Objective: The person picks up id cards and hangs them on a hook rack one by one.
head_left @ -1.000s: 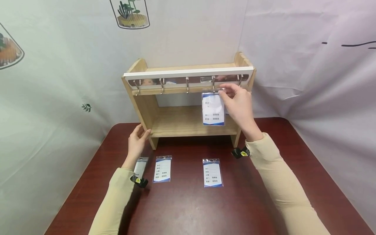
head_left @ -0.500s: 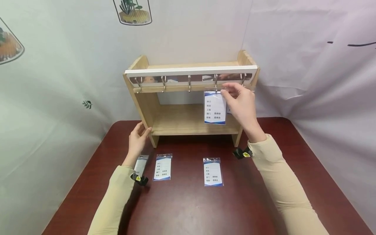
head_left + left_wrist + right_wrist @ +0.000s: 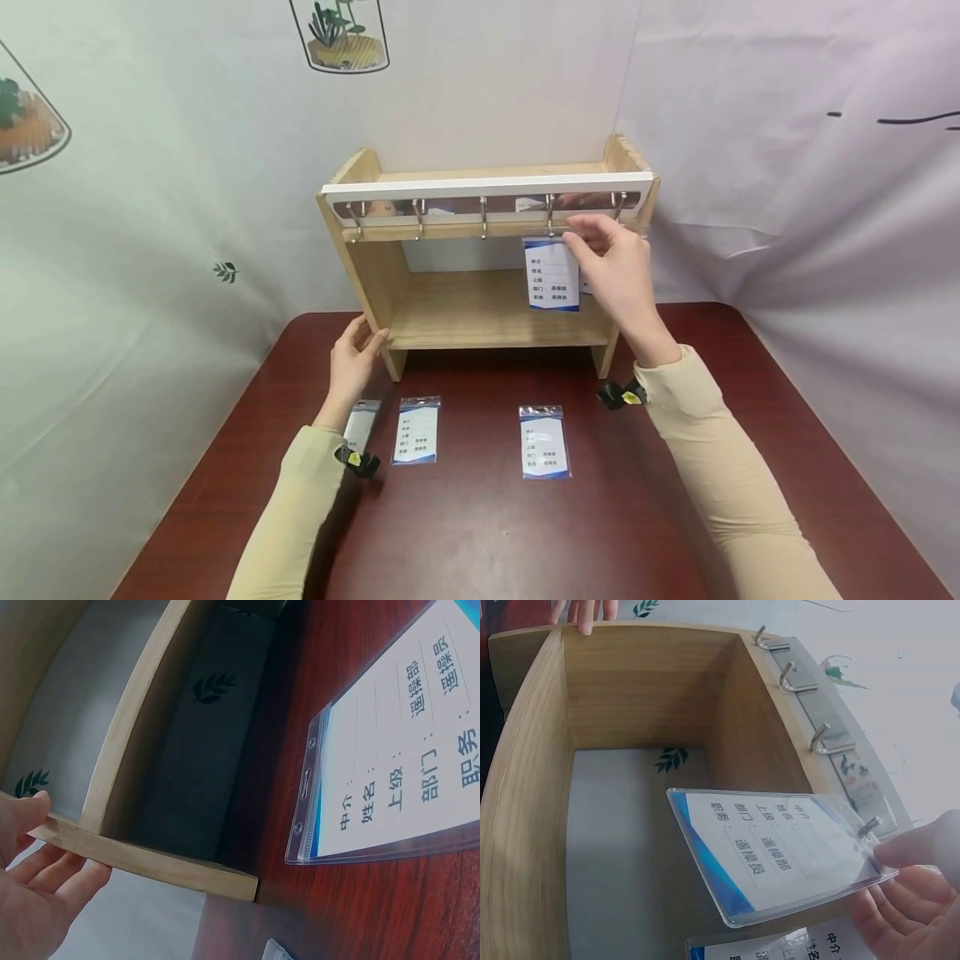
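My right hand (image 3: pixel 615 262) pinches the top right corner of a clear-sleeved name badge (image 3: pixel 551 275) between thumb and fingers. The badge hangs in front of the second hook from the right (image 3: pixel 551 212); in the right wrist view that hook's tip (image 3: pixel 870 825) shows at the sleeve's top edge. Another badge (image 3: pixel 780 949) hangs just beyond it, mostly hidden by the hand in the head view. On the left, my left hand (image 3: pixel 351 362) grips the side panel of the wooden shelf (image 3: pixel 495 333), thumb inside and fingers outside.
A white hook rail (image 3: pixel 450 185) runs along the shelf's top front, with bare hooks on its left half. Two badges (image 3: pixel 416 433) (image 3: pixel 545 446) lie flat on the dark red table (image 3: pixel 480 533); a third badge (image 3: pixel 362 425) is partly behind the left wrist.
The badge in my right hand has tilted a little, its lower edge rising against the shelf. My left hand keeps its hold on the side panel.
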Demonstrator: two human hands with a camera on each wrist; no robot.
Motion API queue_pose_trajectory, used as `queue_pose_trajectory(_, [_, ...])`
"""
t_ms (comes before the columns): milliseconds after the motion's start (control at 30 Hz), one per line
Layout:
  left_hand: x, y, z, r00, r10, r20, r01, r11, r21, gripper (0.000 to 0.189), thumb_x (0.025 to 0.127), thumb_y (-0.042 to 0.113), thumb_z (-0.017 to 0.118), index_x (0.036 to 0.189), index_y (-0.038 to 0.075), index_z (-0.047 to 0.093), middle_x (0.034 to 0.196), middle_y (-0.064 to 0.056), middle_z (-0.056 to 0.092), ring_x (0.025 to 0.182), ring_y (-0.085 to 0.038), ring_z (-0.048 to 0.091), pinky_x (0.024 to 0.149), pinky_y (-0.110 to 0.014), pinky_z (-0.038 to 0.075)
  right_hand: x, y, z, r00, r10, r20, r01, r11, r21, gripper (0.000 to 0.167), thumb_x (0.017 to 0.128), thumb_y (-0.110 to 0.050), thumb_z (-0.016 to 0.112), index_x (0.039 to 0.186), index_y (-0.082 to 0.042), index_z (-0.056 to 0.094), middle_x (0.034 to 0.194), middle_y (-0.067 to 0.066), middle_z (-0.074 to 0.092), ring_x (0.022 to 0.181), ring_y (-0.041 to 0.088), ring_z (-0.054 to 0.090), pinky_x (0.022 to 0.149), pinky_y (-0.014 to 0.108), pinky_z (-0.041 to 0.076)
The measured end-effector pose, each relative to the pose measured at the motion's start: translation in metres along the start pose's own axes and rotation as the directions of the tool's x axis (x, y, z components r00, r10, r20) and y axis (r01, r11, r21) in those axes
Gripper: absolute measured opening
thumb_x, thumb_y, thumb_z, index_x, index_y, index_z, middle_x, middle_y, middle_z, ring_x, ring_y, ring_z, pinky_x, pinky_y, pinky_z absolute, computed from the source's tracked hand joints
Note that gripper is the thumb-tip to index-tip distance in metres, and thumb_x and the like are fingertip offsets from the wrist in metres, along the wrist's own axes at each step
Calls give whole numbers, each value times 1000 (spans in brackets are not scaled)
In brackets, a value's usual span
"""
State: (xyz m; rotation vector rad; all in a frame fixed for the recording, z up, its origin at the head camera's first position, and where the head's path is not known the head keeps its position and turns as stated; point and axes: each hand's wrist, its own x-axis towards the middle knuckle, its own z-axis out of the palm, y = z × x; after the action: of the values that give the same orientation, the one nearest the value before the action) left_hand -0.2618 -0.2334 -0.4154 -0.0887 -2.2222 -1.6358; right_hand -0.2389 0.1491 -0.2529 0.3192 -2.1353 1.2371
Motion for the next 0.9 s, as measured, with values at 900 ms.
queue_pose_trajectory(900, [-6,22,0,999,-33,25,33,999,7,47,99,7,64,143,-3,51,135,-27,59,123,-38,59,91,-35,57,-21,14,-27,998,18,-60,-20,999,-41,22,96,-23,71,113,-9,76,102,5,77,85,0,66,74,12,51])
